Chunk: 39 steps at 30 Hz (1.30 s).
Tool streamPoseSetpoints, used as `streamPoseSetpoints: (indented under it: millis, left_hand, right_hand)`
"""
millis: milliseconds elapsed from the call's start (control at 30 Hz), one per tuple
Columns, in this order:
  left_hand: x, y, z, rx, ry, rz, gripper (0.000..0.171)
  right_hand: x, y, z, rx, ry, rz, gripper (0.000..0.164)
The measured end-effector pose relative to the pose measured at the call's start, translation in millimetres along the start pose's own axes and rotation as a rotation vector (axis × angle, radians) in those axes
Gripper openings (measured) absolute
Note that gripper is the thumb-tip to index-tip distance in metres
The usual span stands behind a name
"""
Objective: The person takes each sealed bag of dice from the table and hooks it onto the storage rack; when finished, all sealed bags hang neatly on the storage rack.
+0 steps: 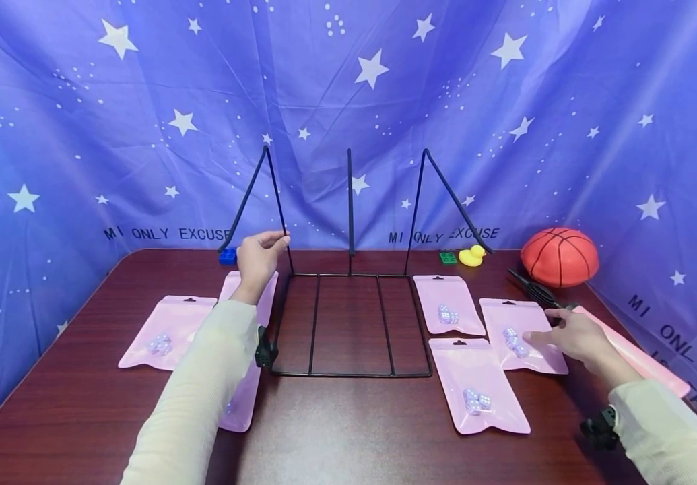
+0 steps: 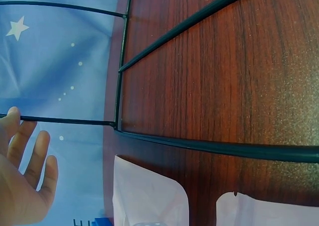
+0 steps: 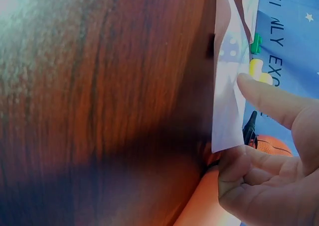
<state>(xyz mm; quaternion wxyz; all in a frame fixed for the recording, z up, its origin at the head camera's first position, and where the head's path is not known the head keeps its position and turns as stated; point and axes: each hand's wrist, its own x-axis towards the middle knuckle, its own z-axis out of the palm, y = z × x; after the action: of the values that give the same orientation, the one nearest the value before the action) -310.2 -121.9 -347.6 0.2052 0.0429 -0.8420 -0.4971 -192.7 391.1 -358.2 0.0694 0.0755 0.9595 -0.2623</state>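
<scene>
My left hand (image 1: 256, 259) pinches the left upright of a black wire rack (image 1: 350, 209) between thumb and index finger; the other fingers stay spread in the left wrist view. My right hand (image 1: 581, 342) is at the right edge of a pink pouch (image 1: 500, 313) holding several purple dice (image 1: 514, 342). Its thumb (image 3: 254, 89) reaches over the pouch's face, and the other fingers bend beside the edge. Two more pink pouches with dice, the back one (image 1: 439, 289) and the front one (image 1: 463, 364), lie right of the rack.
Left of the rack lie more pink pouches (image 1: 166, 320), partly hidden by my left arm. Along the back are a blue block (image 1: 227, 256), a green block (image 1: 448, 257) and a yellow duck (image 1: 472, 255). A red ball (image 1: 560, 256) and black whisk (image 1: 533, 286) with a pink handle sit at right.
</scene>
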Motion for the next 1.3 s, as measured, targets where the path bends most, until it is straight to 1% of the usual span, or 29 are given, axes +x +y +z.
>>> streamPoseSetpoints:
  millis: [233, 333, 467, 633, 900, 1000, 1067, 1133, 1300]
  left_hand:
    - [-0.8, 0.7, 0.0, -0.012, 0.002, -0.028, 0.024]
    - [-1.0, 1.1, -0.5, -0.02, -0.004, -0.037, 0.024]
    - [-0.8, 0.9, -0.5, -0.03, -0.015, -0.048, 0.025]
    - [0.2, -0.1, -0.4, -0.031, -0.023, -0.046, 0.025]
    - [-0.5, 0.4, -1.3, -0.03, -0.026, -0.053, 0.025]
    - [-0.8, 1.4, -1.8, -0.034, -0.028, -0.057, 0.025]
    - [-1.2, 2.3, -2.0, -0.033, -0.03, -0.057, 0.024]
    - [-1.0, 2.5, -2.0, -0.031, -0.03, -0.053, 0.024]
    - [-0.8, 1.7, -2.6, -0.027, -0.027, -0.044, 0.024]
  right_hand:
    - [1, 2, 0, 0.035, 0.032, -0.012, 0.072]
    - [1, 2, -2, 0.061, 0.029, -0.03, 0.062]
    - [-1, 1, -6, 0.134, 0.013, -0.028, 0.051]
    - [-2, -1, -11, 0.161, 0.003, -0.029, 0.041]
    - [-4, -5, -19, 0.142, -0.022, -0.061, 0.041]
    - [-6, -7, -23, 0.177, -0.05, -0.069, 0.041]
    - [-7, -9, -26, 0.189, -0.06, -0.092, 0.039]
    - [-9, -10, -30, 0.177, -0.057, -0.13, 0.037]
    - [-16, -17, -42, 0.074, -0.004, -0.215, 0.033]
